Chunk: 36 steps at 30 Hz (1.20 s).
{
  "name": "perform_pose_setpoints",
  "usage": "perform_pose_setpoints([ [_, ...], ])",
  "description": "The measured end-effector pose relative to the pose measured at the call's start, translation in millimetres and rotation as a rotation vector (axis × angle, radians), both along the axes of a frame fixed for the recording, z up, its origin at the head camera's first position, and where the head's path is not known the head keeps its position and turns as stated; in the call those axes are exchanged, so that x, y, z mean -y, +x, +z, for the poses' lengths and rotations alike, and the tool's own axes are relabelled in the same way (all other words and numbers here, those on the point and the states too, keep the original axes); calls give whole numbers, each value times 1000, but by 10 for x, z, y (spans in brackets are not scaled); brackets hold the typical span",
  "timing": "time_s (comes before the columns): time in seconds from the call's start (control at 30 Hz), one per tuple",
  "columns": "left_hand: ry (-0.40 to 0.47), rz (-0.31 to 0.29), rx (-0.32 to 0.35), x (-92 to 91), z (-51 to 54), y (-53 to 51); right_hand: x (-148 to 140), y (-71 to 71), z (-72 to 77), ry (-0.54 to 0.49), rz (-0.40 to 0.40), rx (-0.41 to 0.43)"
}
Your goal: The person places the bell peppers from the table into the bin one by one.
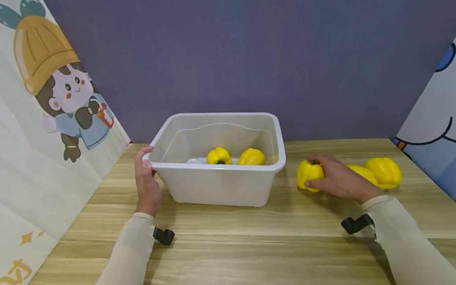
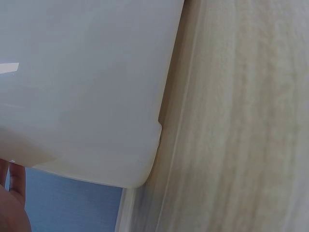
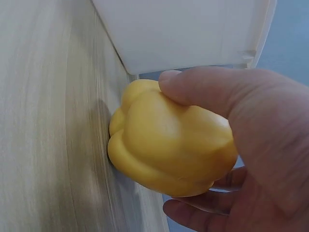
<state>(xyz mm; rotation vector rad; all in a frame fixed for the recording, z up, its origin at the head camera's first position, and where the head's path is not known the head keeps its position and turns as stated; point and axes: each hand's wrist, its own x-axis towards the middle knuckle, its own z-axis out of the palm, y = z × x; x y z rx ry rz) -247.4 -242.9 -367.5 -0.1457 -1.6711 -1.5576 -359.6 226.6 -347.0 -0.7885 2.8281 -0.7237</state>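
Note:
My right hand (image 1: 335, 178) grips a yellow bell pepper (image 1: 308, 175) to the right of a white plastic bin (image 1: 219, 185). In the right wrist view the thumb lies across one side of the pepper (image 3: 169, 140) and fingers reach round the other. My left hand (image 1: 147, 183) holds the bin's left front corner, thumb at the rim and fingers along the outer side. Inside the bin lie two more yellow bell peppers, one near the middle (image 1: 218, 155) and one to its right (image 1: 251, 157).
Two yellow bell peppers, one partly hidden (image 1: 363, 173) and one at the far right (image 1: 383, 172), lie beyond my right hand on the wooden table (image 1: 236, 256). A blue-grey partition (image 1: 245, 48) stands behind the bin. Printed cartoon panels (image 1: 9, 131) flank both sides.

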Motion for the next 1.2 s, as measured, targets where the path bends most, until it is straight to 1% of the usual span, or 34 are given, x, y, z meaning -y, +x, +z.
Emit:
perform_pose_setpoints([
  [0.2,-4,-4,3,5,-4,1,6,4,-6,-8,4,-14],
  [0.57,-8,-10,7,2,-12,-6,-2,2,-9,-1,-8,9],
  [0.7,-5,-9,5,0,-13,-14,-6,-2,-6,-2,-4,2],
  [0.97,2,4,-8,-49,-8,-79,-45,-145,44,41,35,-27],
  [1.2,-1,17,-11,-93,-11,-129,-87,-275,61,49,74,-40],
])
